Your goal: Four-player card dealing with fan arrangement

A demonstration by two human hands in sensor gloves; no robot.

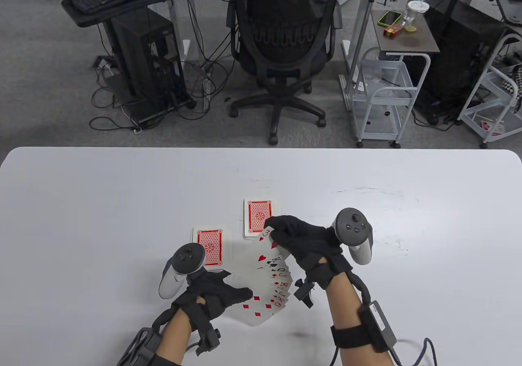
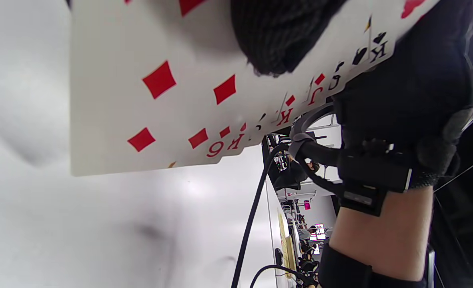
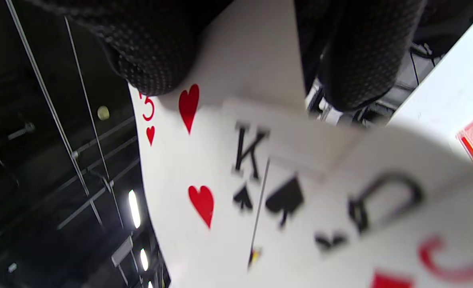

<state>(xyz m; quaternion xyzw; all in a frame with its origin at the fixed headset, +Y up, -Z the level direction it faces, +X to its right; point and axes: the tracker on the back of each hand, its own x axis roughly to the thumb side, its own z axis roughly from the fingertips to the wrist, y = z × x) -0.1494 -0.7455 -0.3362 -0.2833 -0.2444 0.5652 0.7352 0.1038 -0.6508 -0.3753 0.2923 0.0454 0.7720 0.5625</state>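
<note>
Fan [image 1: 271,286] face-up, red and black ranks overlapping, both hands gripping.

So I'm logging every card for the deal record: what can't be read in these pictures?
- Fan of face-up playing cards: table view, overlap hides most faces; indices small.
- Two face-down red-backed card piles: faces and counts hidden.
- Left wrist view: a black-gloved left-hand finger covers the nine of diamonds' top.
- Right wrist view: nearest cards blurred, cut by the frame edge.

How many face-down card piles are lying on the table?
2. One face-down pile lies near the table's middle, just beyond the right hand; the other pile sits to its left, beyond the left hand. More piles may be hidden under the hands.
</note>
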